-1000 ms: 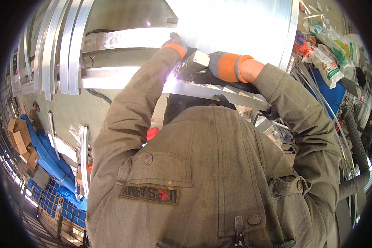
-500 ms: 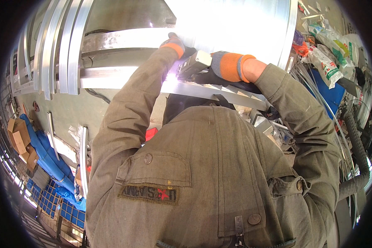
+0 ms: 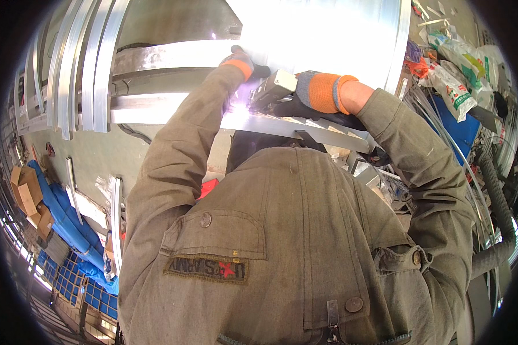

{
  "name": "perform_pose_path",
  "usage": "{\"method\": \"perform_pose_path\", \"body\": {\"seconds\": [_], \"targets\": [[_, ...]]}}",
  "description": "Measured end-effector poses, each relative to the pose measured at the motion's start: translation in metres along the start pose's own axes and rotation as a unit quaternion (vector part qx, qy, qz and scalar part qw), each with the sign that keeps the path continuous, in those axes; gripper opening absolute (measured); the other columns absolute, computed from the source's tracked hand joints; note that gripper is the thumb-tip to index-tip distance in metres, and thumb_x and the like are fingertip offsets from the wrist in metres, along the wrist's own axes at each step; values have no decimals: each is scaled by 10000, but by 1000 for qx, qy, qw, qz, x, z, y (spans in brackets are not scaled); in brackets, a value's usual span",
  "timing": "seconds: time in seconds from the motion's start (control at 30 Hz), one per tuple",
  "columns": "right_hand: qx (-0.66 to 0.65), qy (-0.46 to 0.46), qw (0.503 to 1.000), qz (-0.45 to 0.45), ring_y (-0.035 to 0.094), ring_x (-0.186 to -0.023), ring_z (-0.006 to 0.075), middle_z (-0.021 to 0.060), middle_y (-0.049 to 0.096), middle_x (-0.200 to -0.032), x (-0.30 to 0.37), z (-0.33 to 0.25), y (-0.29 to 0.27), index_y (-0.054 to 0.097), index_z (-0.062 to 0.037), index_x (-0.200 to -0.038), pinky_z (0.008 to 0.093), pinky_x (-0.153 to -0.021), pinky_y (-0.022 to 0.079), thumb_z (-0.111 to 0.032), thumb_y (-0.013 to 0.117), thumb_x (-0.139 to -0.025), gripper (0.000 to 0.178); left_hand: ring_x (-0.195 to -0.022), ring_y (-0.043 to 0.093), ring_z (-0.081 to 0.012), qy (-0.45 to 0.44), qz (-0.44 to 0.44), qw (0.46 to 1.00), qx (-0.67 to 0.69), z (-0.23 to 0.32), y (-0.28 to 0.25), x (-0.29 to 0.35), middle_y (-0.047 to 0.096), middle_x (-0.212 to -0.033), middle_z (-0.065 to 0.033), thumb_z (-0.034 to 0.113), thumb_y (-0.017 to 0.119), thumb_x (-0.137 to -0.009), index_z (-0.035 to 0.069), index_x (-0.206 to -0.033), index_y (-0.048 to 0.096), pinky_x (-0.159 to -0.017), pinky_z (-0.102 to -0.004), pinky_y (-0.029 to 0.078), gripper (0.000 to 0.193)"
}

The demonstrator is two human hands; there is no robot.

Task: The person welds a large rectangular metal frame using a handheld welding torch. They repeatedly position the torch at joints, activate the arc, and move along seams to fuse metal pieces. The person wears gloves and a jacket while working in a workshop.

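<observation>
My right hand [image 3: 322, 93], in an orange and grey glove, is closed around a handheld welding torch [image 3: 279, 86] with a boxy metallic head. The torch points down and left at a metal bar [image 3: 311, 131] lying across in front of my chest. A white-violet weld glow [image 3: 239, 110] burns at its tip and hides the joint. My left hand [image 3: 242, 62], gloved in orange and dark grey, rests at the left edge of a large shiny metal panel [image 3: 339, 52]. Its thumb and fingers look spread, though the fingers are partly hidden. Glare washes out much of the panel.
Several long metal profiles [image 3: 101, 69] lie across the supporting rails [image 3: 149, 108] at the left. Plastic bags [image 3: 452, 86], metal strips and a thick ribbed hose [image 3: 495, 201] crowd the right. Cardboard boxes [image 3: 27, 192] and blue sheeting [image 3: 75, 224] lie at lower left.
Violet haze around the weld glow has spread upward. My right hand and the torch have shifted very slightly right; my left hand has slid slightly left.
</observation>
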State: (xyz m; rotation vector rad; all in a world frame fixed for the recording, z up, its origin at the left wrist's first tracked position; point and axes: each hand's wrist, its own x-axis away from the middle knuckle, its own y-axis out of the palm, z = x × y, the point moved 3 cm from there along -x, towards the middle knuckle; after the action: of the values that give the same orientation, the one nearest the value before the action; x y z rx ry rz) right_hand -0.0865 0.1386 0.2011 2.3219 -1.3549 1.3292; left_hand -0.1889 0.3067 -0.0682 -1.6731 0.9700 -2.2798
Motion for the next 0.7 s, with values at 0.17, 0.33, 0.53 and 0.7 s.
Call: {"method": "perform_pose_path", "body": {"seconds": [0.17,0.33,0.53,0.7], "targets": [[-2,-24,1000,7,756,-996,337,145,817,-1127,1,0,2,758,-148,-1368,465,-923,574,-567,643,-1032,549,-1473,611,-423,-33,23,999,18,-4,-1,-3,626,-1563,-279,457,650,-1008,-6,-1653,305,-1257,-479,453,866],[17,-11,1000,15,767,-930,285,131,828,-1097,4,4,3,776,-130,-1336,428,-869,602,-490,710,-1061,457,-1472,610,-422,2,-1,1000,-6,-1,-1,-2,630,-1561,-276,503,683,-983,-17,-1662,293,-1258,-465,452,941],[14,-60,998,32,772,-933,295,133,830,-1091,2,11,7,780,-117,-1335,434,-883,603,-479,715,-1054,463,-1470,609,-421,12,-10,1000,-9,3,-6,3,635,-1558,-272,559,723,-953,-29,-1674,277,-1260,-448,451,1031],[6,-41,999,22,776,-942,300,140,832,-1098,7,21,10,783,-119,-1340,437,-891,604,-472,712,-1055,459,-1469,608,-420,27,-26,999,-13,9,-10,10,639,-1555,-268,605,755,-928,-40,-1684,265,-1261,-434,450,1108]]}}
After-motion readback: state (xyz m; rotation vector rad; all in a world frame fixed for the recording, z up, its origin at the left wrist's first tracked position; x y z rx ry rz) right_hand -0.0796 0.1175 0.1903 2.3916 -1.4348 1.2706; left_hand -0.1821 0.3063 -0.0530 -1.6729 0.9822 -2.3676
